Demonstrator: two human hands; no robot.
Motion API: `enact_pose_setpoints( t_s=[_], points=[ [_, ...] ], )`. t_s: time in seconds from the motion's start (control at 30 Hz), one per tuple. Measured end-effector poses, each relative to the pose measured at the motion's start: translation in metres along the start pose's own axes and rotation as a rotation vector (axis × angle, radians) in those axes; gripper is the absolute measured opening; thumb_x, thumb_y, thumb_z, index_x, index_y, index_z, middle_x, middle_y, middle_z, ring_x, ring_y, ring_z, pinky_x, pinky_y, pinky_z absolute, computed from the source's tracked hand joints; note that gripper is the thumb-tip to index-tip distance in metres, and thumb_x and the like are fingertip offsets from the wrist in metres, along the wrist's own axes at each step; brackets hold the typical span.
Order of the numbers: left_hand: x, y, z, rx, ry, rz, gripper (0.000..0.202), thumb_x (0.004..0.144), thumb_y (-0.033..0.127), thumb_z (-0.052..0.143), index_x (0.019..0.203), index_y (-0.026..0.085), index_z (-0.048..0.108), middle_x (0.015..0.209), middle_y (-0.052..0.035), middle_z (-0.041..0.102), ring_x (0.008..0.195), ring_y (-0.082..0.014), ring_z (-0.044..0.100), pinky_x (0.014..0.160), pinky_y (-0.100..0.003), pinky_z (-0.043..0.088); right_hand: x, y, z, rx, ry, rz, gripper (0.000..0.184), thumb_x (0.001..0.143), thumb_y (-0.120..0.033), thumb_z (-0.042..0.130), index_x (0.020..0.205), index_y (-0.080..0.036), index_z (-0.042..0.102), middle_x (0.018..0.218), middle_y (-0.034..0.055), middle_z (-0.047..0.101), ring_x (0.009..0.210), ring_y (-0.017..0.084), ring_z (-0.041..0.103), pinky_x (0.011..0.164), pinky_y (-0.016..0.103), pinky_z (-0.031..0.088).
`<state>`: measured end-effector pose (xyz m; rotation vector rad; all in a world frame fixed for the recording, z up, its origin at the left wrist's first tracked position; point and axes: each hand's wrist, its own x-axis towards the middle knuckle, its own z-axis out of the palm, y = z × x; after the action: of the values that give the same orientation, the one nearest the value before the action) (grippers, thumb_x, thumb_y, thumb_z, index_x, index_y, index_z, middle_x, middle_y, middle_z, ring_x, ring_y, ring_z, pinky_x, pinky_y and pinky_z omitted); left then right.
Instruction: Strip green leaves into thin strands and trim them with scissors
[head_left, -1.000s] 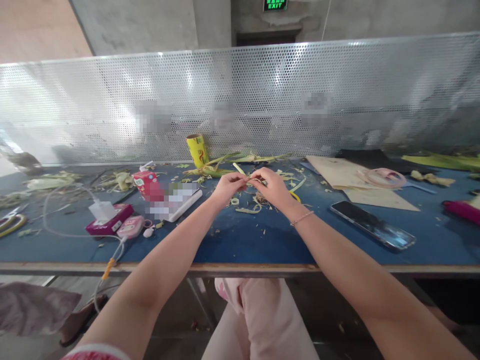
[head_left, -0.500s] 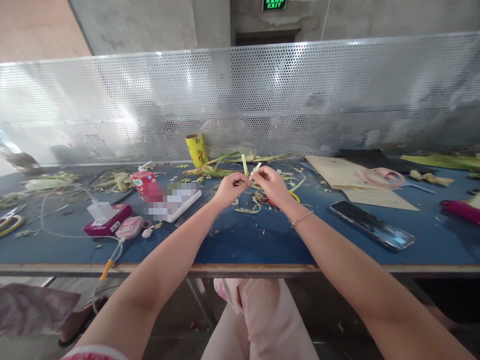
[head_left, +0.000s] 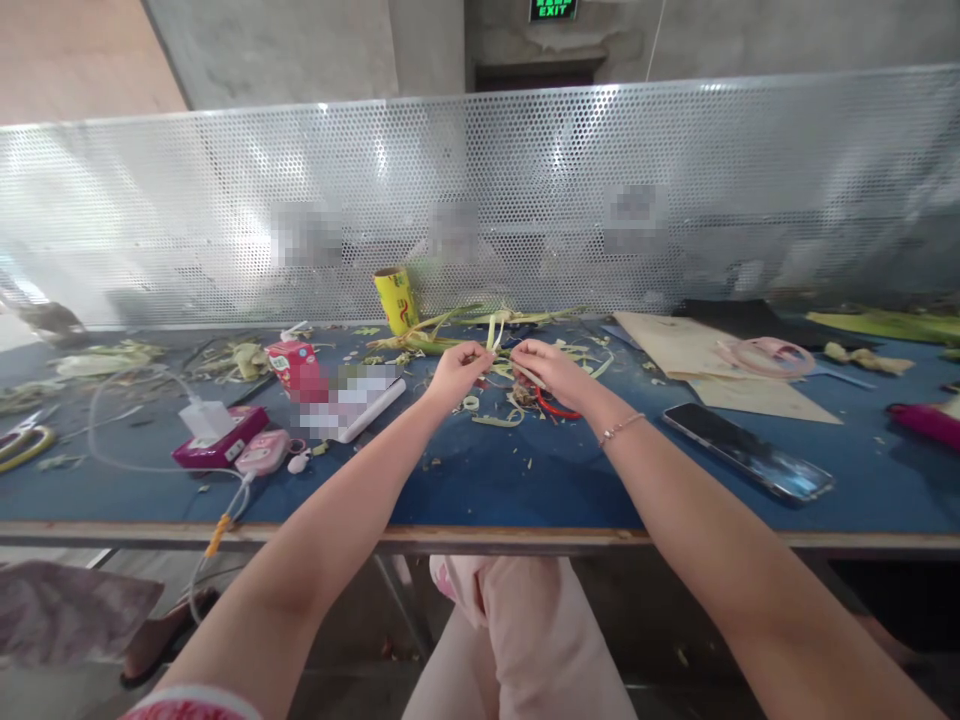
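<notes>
Pinched in my left hand (head_left: 459, 372) is a pale green husk strip (head_left: 493, 332), its ends standing up above the fingertips. My right hand (head_left: 553, 370) is just to the right, a small gap away, with thumb and fingers closed on what looks like another part of a thin strip; whether it is the same piece I cannot tell. Beneath the right hand a red loop (head_left: 556, 406), like a scissors handle, shows partly. Curled strip scraps (head_left: 499, 418) lie below both hands. Long green stalks and husks (head_left: 431, 338) lie just behind them.
A yellow tube (head_left: 396, 302) stands at the back. To the left are a red carton (head_left: 292, 366), a white box (head_left: 367, 410), a charger on a purple box (head_left: 221, 440) and scissors (head_left: 26, 440). A phone (head_left: 746, 452) and cardboard sheets (head_left: 675, 345) lie right. A perforated metal screen (head_left: 450, 150) rises behind.
My hands were together at the strip; the right hand has since moved slightly right, opening a small gap. The strip ends now stand closer together above my left fingertips.
</notes>
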<state>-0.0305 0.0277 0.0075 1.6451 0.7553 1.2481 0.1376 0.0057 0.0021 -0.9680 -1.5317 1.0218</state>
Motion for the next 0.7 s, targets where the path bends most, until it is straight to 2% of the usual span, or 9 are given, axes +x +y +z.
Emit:
enact_pose_setpoints(
  t_s=[0.1, 0.3, 0.5, 0.6, 0.7],
  points=[
    [-0.001, 0.001, 0.000, 0.002, 0.007, -0.011, 0.034, 0.060, 0.043, 0.071, 0.060, 0.015, 0.051, 0.054, 0.0035, 0.050, 0.050, -0.0070, 0.047, 0.051, -0.024, 0.047, 0.002, -0.001, -0.002, 0.068, 0.029, 0.012, 0.027, 0.064, -0.038, 0.068, 0.074, -0.019, 0.051, 0.064, -0.0035, 0.053, 0.054, 0.010, 0.049, 0.054, 0.026, 0.040],
    [-0.001, 0.001, -0.001, 0.064, 0.029, -0.010, 0.031, 0.064, 0.041, 0.069, 0.059, 0.016, 0.050, 0.047, 0.0041, 0.050, 0.047, -0.0089, 0.051, 0.053, -0.024, 0.045, 0.006, 0.001, -0.007, 0.012, 0.208, -0.191, 0.021, 0.062, -0.032, 0.068, 0.074, -0.019, 0.057, 0.065, -0.0011, 0.057, 0.061, 0.012, 0.054, 0.061, 0.029, 0.045],
    [-0.001, -0.002, 0.000, 0.290, 0.016, 0.024, 0.025, 0.068, 0.037, 0.064, 0.059, 0.016, 0.054, 0.049, 0.0015, 0.055, 0.047, -0.0099, 0.052, 0.052, -0.023, 0.039, 0.001, -0.007, 0.001, -0.052, 0.181, -0.289, 0.020, 0.068, -0.032, 0.065, 0.083, -0.019, 0.060, 0.070, 0.0007, 0.061, 0.066, 0.015, 0.057, 0.065, 0.032, 0.047],
    [-0.005, 0.001, 0.003, 0.393, -0.037, 0.062, 0.021, 0.069, 0.033, 0.063, 0.060, 0.016, 0.056, 0.050, 0.0008, 0.057, 0.047, -0.0094, 0.050, 0.052, -0.022, 0.038, -0.003, -0.011, 0.006, -0.200, 0.204, -0.349, 0.020, 0.071, -0.030, 0.063, 0.088, -0.019, 0.060, 0.074, 0.0019, 0.063, 0.068, 0.016, 0.058, 0.066, 0.033, 0.046],
    [-0.007, 0.002, 0.006, 0.396, -0.094, 0.094, 0.020, 0.066, 0.031, 0.064, 0.058, 0.015, 0.057, 0.052, 0.0010, 0.057, 0.048, -0.0088, 0.049, 0.053, -0.022, 0.037, -0.005, -0.011, 0.009, -0.401, 0.238, -0.443, 0.023, 0.072, -0.024, 0.060, 0.095, -0.020, 0.058, 0.079, 0.0027, 0.064, 0.077, 0.018, 0.059, 0.073, 0.036, 0.046]
  ],
)
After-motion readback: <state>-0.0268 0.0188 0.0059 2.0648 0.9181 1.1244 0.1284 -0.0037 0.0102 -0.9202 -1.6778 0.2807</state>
